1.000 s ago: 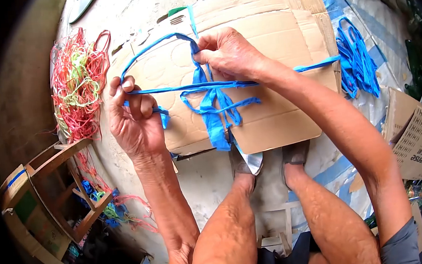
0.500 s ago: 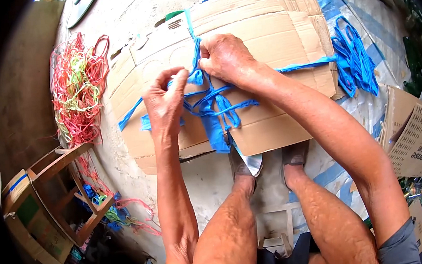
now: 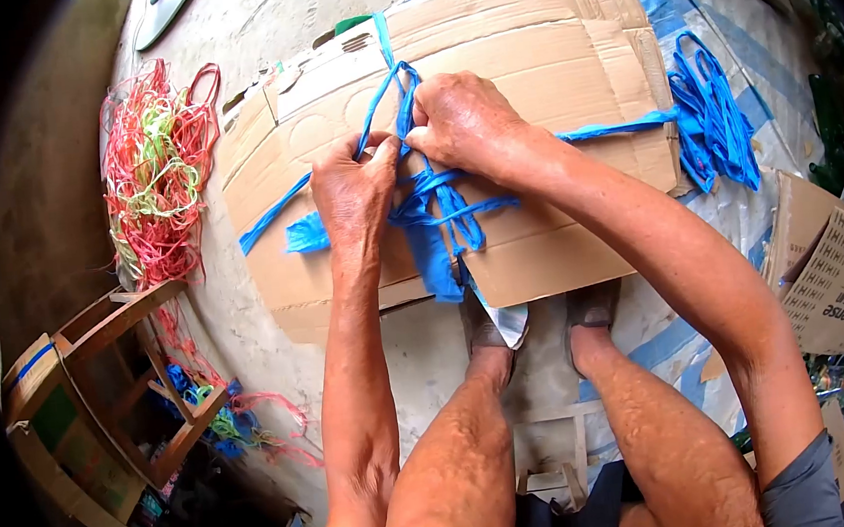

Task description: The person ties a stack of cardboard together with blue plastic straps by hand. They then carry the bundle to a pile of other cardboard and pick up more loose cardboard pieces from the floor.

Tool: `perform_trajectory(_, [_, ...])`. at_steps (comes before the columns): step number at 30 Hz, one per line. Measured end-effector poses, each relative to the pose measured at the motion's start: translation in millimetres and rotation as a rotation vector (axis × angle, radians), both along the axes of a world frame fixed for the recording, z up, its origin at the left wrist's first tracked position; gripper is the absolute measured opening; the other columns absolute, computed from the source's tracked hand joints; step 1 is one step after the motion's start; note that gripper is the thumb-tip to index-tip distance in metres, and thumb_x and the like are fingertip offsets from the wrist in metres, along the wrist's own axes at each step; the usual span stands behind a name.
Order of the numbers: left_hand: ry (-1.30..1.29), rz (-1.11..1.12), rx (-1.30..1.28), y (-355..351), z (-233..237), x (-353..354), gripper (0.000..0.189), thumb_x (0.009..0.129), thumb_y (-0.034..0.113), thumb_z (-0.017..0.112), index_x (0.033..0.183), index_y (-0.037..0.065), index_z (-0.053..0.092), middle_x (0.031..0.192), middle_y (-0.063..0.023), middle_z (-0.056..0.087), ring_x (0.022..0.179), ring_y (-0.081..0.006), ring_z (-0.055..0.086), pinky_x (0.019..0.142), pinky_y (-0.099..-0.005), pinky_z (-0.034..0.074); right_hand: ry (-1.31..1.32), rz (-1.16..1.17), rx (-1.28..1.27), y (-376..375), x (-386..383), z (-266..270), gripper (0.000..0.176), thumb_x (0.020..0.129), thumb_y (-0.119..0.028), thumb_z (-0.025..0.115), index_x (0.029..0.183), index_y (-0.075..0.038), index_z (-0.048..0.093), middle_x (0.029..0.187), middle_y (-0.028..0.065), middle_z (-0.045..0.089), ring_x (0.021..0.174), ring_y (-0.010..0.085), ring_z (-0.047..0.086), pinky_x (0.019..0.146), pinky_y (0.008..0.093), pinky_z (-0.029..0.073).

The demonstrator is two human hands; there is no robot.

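A stack of flattened cardboard [image 3: 531, 244] lies in front of my feet, crossed by blue plastic strapping [image 3: 621, 128]. At its middle the strapping gathers into a knot with loops and loose ends. My left hand [image 3: 357, 184] pinches a strand of the strapping just left of the knot; a loop rises above its fingers. Right beside it, my right hand [image 3: 460, 120] has its fingers closed on the upright strand, with the fingertips partly hidden. A short blue end [image 3: 307, 233] sticks out left of my left wrist. Beneath the knot a wide blue tail hangs toward the front edge.
Tangled red and green string [image 3: 158, 176] lies at left, above a wooden frame [image 3: 136, 319]. A coil of blue strapping [image 3: 710, 118] rests at the right edge of the stack. A printed carton [image 3: 834, 273] and green bottles [image 3: 826, 118] are farther right.
My left hand has moved right and slightly up toward the knot. A blue loop now stands above its fingers. My right hand has shifted slightly right.
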State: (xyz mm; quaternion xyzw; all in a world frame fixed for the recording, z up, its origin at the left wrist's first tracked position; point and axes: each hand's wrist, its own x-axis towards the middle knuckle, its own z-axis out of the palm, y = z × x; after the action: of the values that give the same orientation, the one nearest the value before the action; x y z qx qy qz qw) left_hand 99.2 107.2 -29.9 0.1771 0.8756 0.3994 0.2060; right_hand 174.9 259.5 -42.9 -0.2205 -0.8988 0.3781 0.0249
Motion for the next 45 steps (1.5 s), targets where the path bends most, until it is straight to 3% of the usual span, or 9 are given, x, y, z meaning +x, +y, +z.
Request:
perform_trajectory(11, [-0.121, 0.036, 0.042, 4, 0, 4, 0.015, 0.091, 0.012, 0.076, 0.101, 0.002, 0.077, 0.07, -0.003, 0.07, 0.057, -0.0053, 0.061, 0.047, -0.0214, 0.043, 0.045, 0.042, -0.013, -8, 0, 4, 0.024, 0.076, -0.012, 0.063, 0.075, 0.01, 0.069, 0.077, 0.036, 0.064, 0.079, 0.0509, 0.068, 0.075, 0.055, 0.057])
perform_trajectory(14, [-0.099, 0.041, 0.041, 1, -9, 1, 0.017, 0.088, 0.018, 0.076, 0.098, 0.005, 0.078, 0.067, -0.0056, 0.071, 0.057, -0.01, 0.067, 0.053, -0.0262, 0.049, -0.161, 0.147, 0.06, -8, 2, 25, 0.022, 0.081, -0.013, 0.072, 0.092, 0.006, 0.074, 0.092, 0.0317, 0.071, 0.093, 0.0463, 0.072, 0.082, 0.0513, 0.06])
perform_trajectory(17, [-0.112, 0.046, 0.031, 0, -9, 2, 0.017, 0.086, 0.021, 0.075, 0.095, 0.008, 0.079, 0.066, -0.0071, 0.072, 0.058, -0.0126, 0.07, 0.057, -0.0289, 0.053, -0.142, 0.146, 0.073, -12, 6, 23, 0.022, 0.082, -0.012, 0.071, 0.094, 0.006, 0.074, 0.092, 0.0309, 0.071, 0.093, 0.0461, 0.072, 0.081, 0.0516, 0.06])
perform_trajectory(20, [-0.1, 0.052, 0.008, 2, -5, 3, 0.016, 0.085, 0.021, 0.075, 0.094, 0.009, 0.079, 0.067, -0.0073, 0.073, 0.059, -0.0128, 0.07, 0.058, -0.0288, 0.054, -0.027, 0.076, 0.004, -17, 6, 13, 0.024, 0.079, -0.012, 0.064, 0.08, 0.011, 0.07, 0.079, 0.036, 0.065, 0.08, 0.051, 0.069, 0.078, 0.0547, 0.057])
perform_trajectory(26, [-0.123, 0.041, 0.017, 2, -6, 1, 0.018, 0.084, 0.023, 0.075, 0.095, 0.009, 0.08, 0.067, -0.0069, 0.073, 0.06, -0.0126, 0.07, 0.059, -0.0285, 0.054, 0.051, 0.07, -0.023, -15, 6, 1, 0.025, 0.08, -0.015, 0.061, 0.079, 0.009, 0.069, 0.078, 0.0348, 0.064, 0.079, 0.0497, 0.068, 0.077, 0.0549, 0.056])
perform_trajectory(29, [-0.111, 0.026, 0.013, 1, -8, 0, 0.018, 0.084, 0.024, 0.076, 0.096, 0.01, 0.08, 0.068, -0.0063, 0.073, 0.06, -0.0123, 0.069, 0.059, -0.029, 0.053, 0.007, 0.126, -0.01, -10, 8, 4, 0.029, 0.082, -0.02, 0.066, 0.086, 0.008, 0.073, 0.084, 0.0326, 0.069, 0.084, 0.0473, 0.071, 0.081, 0.0525, 0.059])
perform_trajectory(39, [-0.104, 0.007, 0.023, 0, -10, 2, 0.018, 0.085, 0.024, 0.076, 0.098, 0.013, 0.081, 0.07, -0.0064, 0.073, 0.061, -0.013, 0.068, 0.059, -0.0304, 0.052, 0.028, 0.065, -0.067, -10, 17, 7, 0.025, 0.079, -0.014, 0.065, 0.086, 0.009, 0.073, 0.084, 0.0336, 0.068, 0.086, 0.0482, 0.071, 0.082, 0.052, 0.059])
perform_trajectory(42, [-0.099, -0.023, 0.065, 1, -9, 3, 0.013, 0.093, 0.014, 0.075, 0.101, 0.005, 0.078, 0.07, 0.0014, 0.068, 0.058, -0.0028, 0.056, 0.048, -0.0211, 0.042, -0.003, 0.082, -0.012, -12, 16, 9, 0.023, 0.079, -0.01, 0.065, 0.088, 0.009, 0.073, 0.087, 0.0344, 0.069, 0.089, 0.0487, 0.071, 0.083, 0.0519, 0.059])
perform_trajectory(45, [-0.093, -0.004, -0.009, -1, -11, 1, 0.017, 0.086, 0.023, 0.075, 0.098, 0.013, 0.082, 0.071, -0.0062, 0.073, 0.063, -0.0123, 0.068, 0.06, -0.0297, 0.052, -0.037, 0.055, -0.074, -13, 11, 12, 0.023, 0.079, -0.009, 0.065, 0.089, 0.009, 0.074, 0.09, 0.0356, 0.068, 0.091, 0.0487, 0.071, 0.084, 0.0517, 0.059])
